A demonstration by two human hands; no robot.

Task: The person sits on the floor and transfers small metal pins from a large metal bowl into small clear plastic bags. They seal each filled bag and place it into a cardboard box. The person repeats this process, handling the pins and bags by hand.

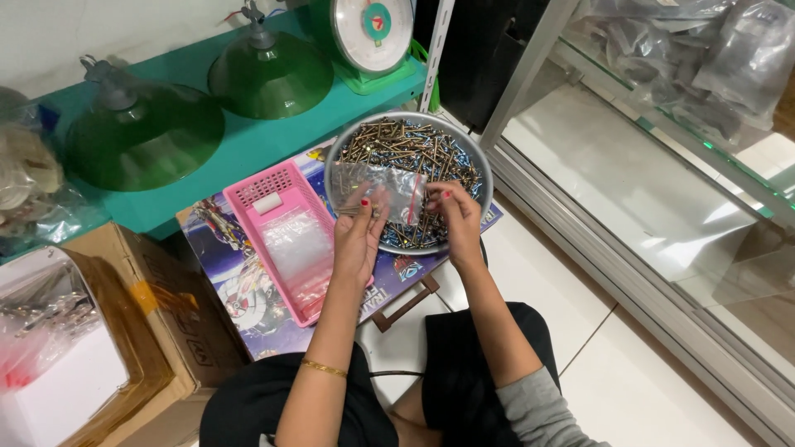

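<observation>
A round metal bowl (479, 162) full of dark and brass screws (414, 145) rests on a low printed board. Over the bowl both my hands hold a small clear plastic bag (389, 189) with a red strip. My left hand (358, 238) grips the bag's left side together with a few screws. My right hand (454, 217) pinches the bag's right edge. The fingernails are painted red and a gold bracelet (323, 368) circles my left wrist.
A pink plastic basket (267, 180) with clear bags (291, 245) lies left of the bowl. Two green lamp shades (142, 134) and a kitchen scale (373, 37) stand on a teal shelf (240, 145). Cardboard boxes (157, 319) are at left, a glass display case (662, 165) at right.
</observation>
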